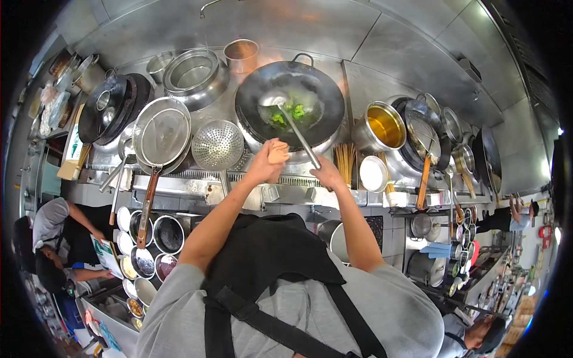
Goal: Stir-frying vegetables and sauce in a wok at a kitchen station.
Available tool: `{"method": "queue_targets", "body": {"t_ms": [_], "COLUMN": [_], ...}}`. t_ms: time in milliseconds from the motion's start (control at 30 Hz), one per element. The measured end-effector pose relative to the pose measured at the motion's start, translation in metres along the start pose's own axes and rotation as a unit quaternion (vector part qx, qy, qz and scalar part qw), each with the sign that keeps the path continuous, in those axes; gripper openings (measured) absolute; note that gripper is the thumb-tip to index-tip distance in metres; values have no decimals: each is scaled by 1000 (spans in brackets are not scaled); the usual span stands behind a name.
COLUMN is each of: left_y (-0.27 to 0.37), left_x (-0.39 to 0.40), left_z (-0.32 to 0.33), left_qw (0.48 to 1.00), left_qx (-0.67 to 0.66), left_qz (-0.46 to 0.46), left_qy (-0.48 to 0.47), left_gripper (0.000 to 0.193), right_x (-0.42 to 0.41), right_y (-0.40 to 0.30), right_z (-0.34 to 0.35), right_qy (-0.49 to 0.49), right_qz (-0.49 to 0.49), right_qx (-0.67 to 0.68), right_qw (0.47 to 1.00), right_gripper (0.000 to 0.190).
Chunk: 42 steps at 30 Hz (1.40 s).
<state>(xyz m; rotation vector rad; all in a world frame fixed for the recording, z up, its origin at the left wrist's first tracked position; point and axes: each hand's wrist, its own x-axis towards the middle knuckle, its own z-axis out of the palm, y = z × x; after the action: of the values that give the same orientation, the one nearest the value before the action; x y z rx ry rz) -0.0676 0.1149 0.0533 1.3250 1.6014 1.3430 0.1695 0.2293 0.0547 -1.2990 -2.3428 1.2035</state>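
My right hand grips the long metal handle of a wok ladle. The ladle's bowl is inside a large black wok, against green leafy vegetables in shallow liquid, with steam around them. In front of the wok's near rim, my left hand is closed around a tan, folded piece that looks like cloth. A perforated metal strainer lies left of the wok. Just right of my right hand stands a bundle of thin bamboo sticks, like a wok brush.
A metal pot of amber oil and a white-filled bowl stand at right. Fine-mesh skimmers and stacked black woks occupy the left. A co-worker at left holds a board; other people are at right. Ingredient containers stand at lower left.
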Motion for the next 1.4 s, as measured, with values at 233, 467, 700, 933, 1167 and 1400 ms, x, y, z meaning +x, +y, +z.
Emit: {"method": "queue_targets", "body": {"t_ms": [233,467,700,933,1167,1400], "left_y": [-5,-25,-50,-64,-79,-8], "left_x": [-80,-11,71,83,38,-33], "left_z": [-40,-4,48,44,29,-6], "left_qw": [909,832,772,668,677,658], "left_qx": [-272,-402,-427,-573,-627,-630], "left_qz": [-308,-375,-448,-460,-365,-408], "left_qy": [70,74,143,114,122,59], "left_gripper": [43,67,69,12,10,16], "right_x": [-92,-81,-48,-84,-65,-25], "right_y": [-5,-28,-28,-37,-59,-75], "right_z": [-44,-35,-6,-1,-73,-218], "right_qy": [28,-87,55,-29,102,16], "right_qz": [-94,136,138,183,84,97], "right_qx": [-47,327,386,416,281,50], "right_qw": [994,931,910,890,951,994], "right_gripper": [39,22,19,20,19,20]}}
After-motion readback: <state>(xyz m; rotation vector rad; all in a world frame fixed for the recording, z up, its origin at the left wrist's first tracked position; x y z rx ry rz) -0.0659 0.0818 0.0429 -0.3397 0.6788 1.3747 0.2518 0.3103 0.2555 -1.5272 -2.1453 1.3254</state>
